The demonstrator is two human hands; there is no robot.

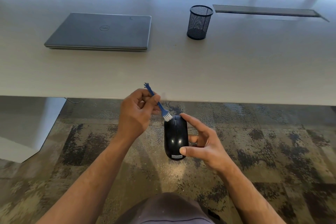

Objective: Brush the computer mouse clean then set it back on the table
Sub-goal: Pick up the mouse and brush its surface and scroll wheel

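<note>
Mouse right flank and underside: hidden by right hand. Brush mid-handle: covered by left hand fingers.

— What do you have on your arms?

— Nothing; both my forearms are bare up to the frame's edge, with no sleeves showing. No watch, band or ring on my left hand or my right hand.

— And lower down?

— Grey fabric across my lap, with a thin dark seam line running over it.
</note>
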